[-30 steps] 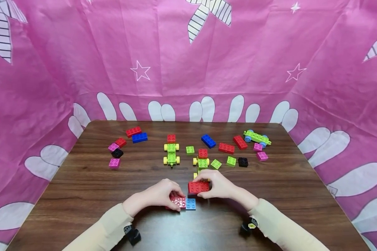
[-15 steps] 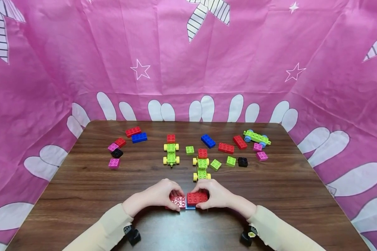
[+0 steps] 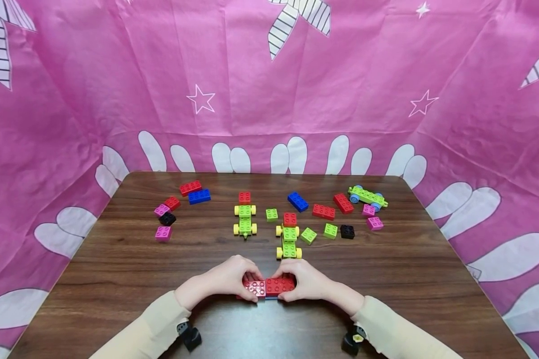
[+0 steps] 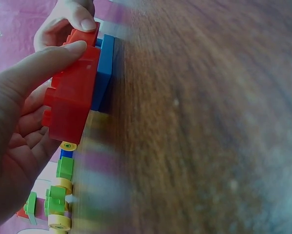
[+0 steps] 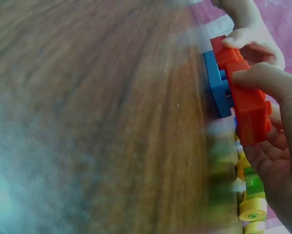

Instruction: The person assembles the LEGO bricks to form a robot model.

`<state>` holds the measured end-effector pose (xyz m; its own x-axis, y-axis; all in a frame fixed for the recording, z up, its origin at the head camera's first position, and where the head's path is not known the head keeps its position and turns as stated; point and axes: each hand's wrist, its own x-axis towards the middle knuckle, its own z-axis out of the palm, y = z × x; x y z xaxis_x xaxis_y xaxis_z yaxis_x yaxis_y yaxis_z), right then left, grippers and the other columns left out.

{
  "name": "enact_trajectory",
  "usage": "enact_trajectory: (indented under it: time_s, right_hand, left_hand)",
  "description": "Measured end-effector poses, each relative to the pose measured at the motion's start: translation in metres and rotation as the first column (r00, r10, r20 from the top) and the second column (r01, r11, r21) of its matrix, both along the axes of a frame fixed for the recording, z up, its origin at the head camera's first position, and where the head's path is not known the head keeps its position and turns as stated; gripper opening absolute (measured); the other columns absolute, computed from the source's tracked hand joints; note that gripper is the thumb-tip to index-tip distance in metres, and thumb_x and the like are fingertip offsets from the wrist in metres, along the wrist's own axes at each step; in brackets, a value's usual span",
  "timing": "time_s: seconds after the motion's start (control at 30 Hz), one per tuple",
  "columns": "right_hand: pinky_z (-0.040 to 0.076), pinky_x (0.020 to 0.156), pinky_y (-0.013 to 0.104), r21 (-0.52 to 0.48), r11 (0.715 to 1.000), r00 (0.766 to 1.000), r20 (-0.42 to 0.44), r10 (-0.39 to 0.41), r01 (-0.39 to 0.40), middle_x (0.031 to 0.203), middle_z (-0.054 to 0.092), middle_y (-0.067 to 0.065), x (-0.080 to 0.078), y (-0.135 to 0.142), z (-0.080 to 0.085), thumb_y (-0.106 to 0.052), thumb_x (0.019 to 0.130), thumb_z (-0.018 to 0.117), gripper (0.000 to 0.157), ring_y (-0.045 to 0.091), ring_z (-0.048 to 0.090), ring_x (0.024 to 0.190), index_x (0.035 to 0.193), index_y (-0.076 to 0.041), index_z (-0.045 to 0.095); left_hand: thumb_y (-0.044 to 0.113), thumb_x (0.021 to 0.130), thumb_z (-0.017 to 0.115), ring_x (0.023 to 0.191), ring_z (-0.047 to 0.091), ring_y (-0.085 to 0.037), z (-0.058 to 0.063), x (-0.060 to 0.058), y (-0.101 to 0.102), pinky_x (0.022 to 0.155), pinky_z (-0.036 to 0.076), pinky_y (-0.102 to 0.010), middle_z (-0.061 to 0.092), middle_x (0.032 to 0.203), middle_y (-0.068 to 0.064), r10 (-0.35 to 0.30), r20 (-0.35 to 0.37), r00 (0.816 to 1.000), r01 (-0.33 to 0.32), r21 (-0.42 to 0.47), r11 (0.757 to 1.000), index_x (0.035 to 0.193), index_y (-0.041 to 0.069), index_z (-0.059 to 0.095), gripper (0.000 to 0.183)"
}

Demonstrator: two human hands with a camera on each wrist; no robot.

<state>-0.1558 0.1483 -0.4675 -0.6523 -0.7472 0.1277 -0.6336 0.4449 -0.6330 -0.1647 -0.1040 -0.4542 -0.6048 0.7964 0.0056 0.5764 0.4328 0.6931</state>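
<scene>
Two red building bricks sit end to end over a flat blue brick near the front middle of the table. With thumb and fingers my left hand grips the left red brick, whose outer end reaches past the blue one in the left wrist view. The right red brick is pinched at its outer end by my right hand. Blue studs show in a narrow gap beneath this right brick in the right wrist view. From the head, most of the blue brick is hidden under the red ones.
Just beyond my hands stands a green wheeled base with yellow wheels, and a similar green base is farther left. Loose bricks, such as a black brick and a pink brick, lie around. A blue-wheeled green base is back right.
My right hand has brought its red brick down and slightly left, onto the blue brick and beside the left red brick. The left hand has stayed in place.
</scene>
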Motion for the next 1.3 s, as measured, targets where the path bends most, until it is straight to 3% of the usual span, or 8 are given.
enact_trajectory:
  time_s: [0.6, 0.87, 1.3]
  right_hand:
    - [0.042, 0.068, 0.012, 0.011, 0.997, 0.997, -0.026, 0.078, -0.078, 0.091, 0.063, -0.009, -0.003, 0.000, 0.002, -0.031, 0.075, 0.079, 0.033, -0.002, 0.050, 0.080, 0.102, -0.016, 0.070]
    - [0.041, 0.066, 0.012, 0.029, 0.999, 0.998, -0.050, 0.047, -0.045, 0.088, 0.063, -0.010, -0.001, -0.004, 0.004, -0.036, 0.080, 0.076, 0.028, -0.002, 0.049, 0.077, 0.099, -0.017, 0.070]
    - [0.040, 0.064, 0.009, 0.062, 0.997, 0.996, -0.077, 0.048, -0.043, 0.085, 0.066, -0.008, -0.001, -0.013, 0.008, -0.031, 0.076, 0.078, 0.028, -0.005, 0.051, 0.074, 0.098, -0.014, 0.073]
  left_hand:
    - [0.027, 0.067, 0.087, 0.071, 0.056, 0.007, 0.002, -0.002, 0.001, 0.065, 0.048, -0.011, 0.067, 0.084, 0.010, 0.004, 0.006, 1.000, -0.004, -0.013, 1.000, 0.096, 0.013, 0.074, 0.035]
    - [0.027, 0.067, 0.087, 0.071, 0.056, 0.008, 0.001, -0.001, 0.001, 0.065, 0.048, -0.010, 0.068, 0.084, 0.010, 0.001, -0.006, 1.000, -0.001, -0.003, 1.000, 0.097, 0.012, 0.074, 0.035]
    - [0.026, 0.068, 0.087, 0.070, 0.057, 0.007, 0.000, -0.001, 0.002, 0.063, 0.049, -0.010, 0.069, 0.082, 0.008, -0.010, -0.018, 1.000, 0.011, 0.018, 1.000, 0.094, 0.011, 0.074, 0.032]
